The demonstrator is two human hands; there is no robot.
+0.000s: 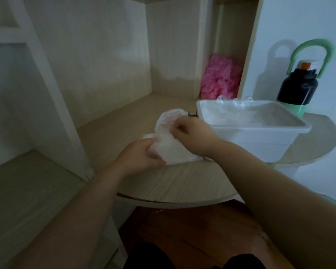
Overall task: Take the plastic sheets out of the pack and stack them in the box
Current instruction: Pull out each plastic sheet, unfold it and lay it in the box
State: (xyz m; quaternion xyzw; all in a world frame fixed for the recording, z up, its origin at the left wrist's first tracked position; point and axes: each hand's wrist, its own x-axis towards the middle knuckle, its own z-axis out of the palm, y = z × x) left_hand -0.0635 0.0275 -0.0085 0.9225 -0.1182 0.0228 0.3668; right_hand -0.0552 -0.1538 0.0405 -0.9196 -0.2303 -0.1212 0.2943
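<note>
A white translucent pack of plastic sheets [171,144], with red print near its top, lies on the round wooden table [175,187]. My left hand [142,154] grips the pack's near left side. My right hand [190,134] has its fingers curled into the pack's upper part, pinching the plastic there. To the right stands the white rectangular box [260,140], with clear plastic sheets [235,105] lying in it and rising above its far rim.
A black and green bottle [299,84] with a green loop handle stands behind the box. A pink plastic bundle [219,78] sits in a narrow shelf niche. A small dark metal object [191,114] lies by the box's left corner. Cabinet walls close in on the left and behind.
</note>
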